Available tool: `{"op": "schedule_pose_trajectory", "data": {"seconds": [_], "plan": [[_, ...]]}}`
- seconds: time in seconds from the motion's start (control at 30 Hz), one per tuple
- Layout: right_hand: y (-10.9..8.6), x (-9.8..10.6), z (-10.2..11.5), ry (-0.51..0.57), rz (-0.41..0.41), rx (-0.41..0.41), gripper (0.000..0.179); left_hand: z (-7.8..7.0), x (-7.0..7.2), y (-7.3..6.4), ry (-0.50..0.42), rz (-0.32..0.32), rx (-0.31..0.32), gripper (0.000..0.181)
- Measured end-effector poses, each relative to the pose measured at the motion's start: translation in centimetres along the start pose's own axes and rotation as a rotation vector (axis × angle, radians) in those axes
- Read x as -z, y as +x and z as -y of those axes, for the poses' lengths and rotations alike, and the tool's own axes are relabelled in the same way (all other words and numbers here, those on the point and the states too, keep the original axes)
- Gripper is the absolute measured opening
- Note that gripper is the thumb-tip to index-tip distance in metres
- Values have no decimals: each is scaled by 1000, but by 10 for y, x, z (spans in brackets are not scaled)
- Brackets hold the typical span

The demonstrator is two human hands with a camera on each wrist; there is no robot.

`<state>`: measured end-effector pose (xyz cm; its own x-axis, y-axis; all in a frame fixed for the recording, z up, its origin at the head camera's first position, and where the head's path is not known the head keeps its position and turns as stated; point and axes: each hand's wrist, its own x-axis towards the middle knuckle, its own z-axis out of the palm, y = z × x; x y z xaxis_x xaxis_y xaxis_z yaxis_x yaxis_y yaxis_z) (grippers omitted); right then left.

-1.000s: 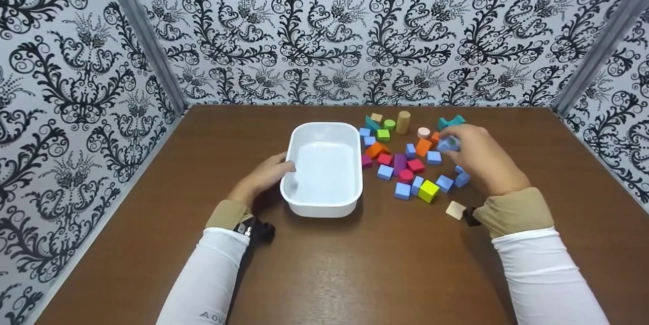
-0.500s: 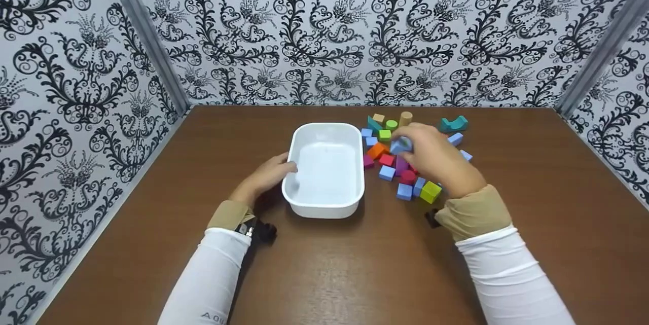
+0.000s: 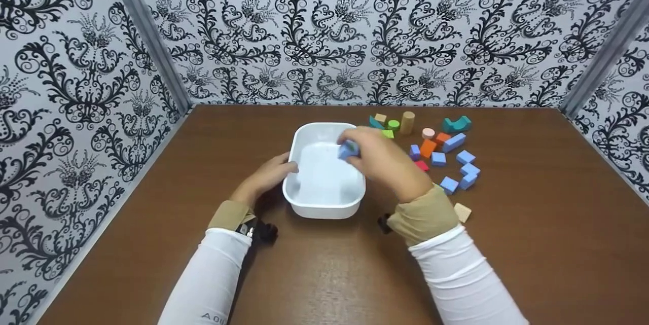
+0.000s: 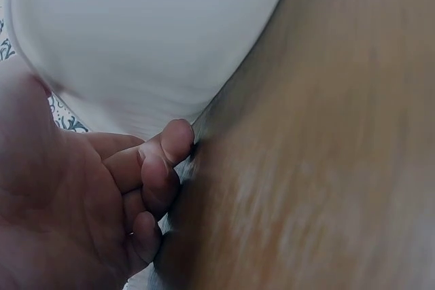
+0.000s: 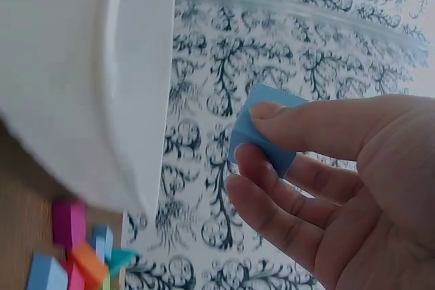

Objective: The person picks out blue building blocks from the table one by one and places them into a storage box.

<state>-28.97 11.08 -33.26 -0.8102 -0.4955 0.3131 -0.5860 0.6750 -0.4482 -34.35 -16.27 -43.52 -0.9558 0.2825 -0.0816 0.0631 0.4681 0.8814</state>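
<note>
The right hand pinches a light-blue block between thumb and fingers, over the white tub, just inside its right rim. The left hand grips the left rim; brown tabletop spreads wide before the near edge.

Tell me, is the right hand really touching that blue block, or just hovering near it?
Touching. The right wrist view shows the right hand pinching the blue block, its thumb lying across the block's face.
</note>
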Motion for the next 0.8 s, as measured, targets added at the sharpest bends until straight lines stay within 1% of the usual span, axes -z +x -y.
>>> {"op": "schedule_pose_trajectory", "data": {"seconds": [0.17,0.33,0.43,0.57,0.7,0.8], "plan": [[6,-17,13,25,43,21,27,0,-1,-1,-9,11,-5,72],[7,-37,13,-29,90,26,27,-1,-1,-1,-2,4,6,70],[8,-47,12,-58,113,30,27,-2,-1,-1,25,-4,7,70],[8,-55,11,-71,156,32,28,-2,0,-1,56,-11,21,71],[8,-61,10,-77,188,33,28,0,0,-1,50,-8,31,70],[7,-64,9,-73,197,23,28,0,0,-1,49,-10,28,69]]}}
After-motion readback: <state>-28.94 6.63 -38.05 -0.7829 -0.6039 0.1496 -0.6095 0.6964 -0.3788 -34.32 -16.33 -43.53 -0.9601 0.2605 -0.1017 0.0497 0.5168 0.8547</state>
